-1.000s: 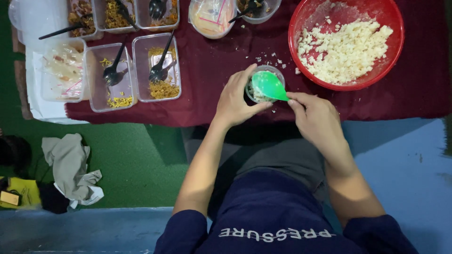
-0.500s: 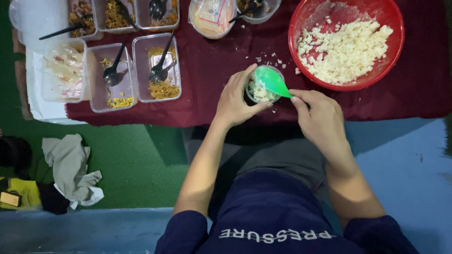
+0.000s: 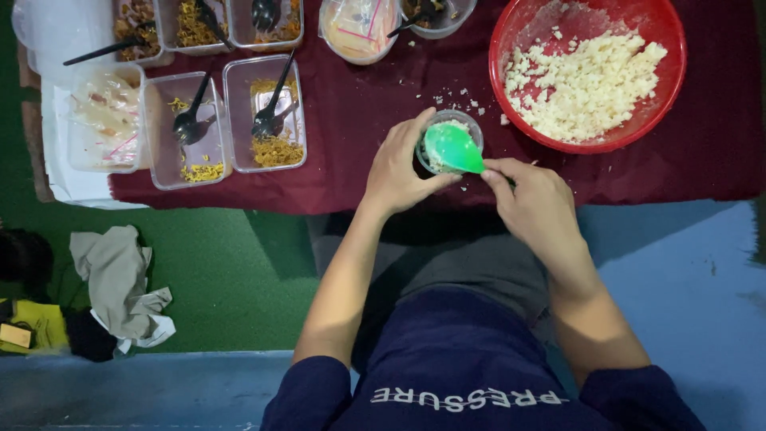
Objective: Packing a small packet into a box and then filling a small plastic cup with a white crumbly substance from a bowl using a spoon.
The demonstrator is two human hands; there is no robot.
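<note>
My left hand (image 3: pixel 403 164) wraps around a small clear plastic cup (image 3: pixel 467 124) that holds white rice, near the table's front edge. My right hand (image 3: pixel 531 199) grips the handle of a green spoon (image 3: pixel 452 148), whose bowl lies face down over the cup's mouth and covers most of the rice. A big red bowl (image 3: pixel 511 48) with a heap of white rice stands just beyond, to the right. Loose rice grains lie on the maroon cloth (image 3: pixel 367 112) between cup and bowl.
Clear rectangular containers (image 3: pixel 263 112) with yellow shreds and black spoons (image 3: pixel 190 120) stand at the left, more tubs along the far edge. A round tub (image 3: pixel 359 28) holds small plastic packets. A crumpled grey cloth (image 3: pixel 116 283) lies on the green floor at lower left.
The green spoon has shifted a little over the cup, its bowl now pressed flatter over the cup's mouth. My left hand has stayed around the cup.
</note>
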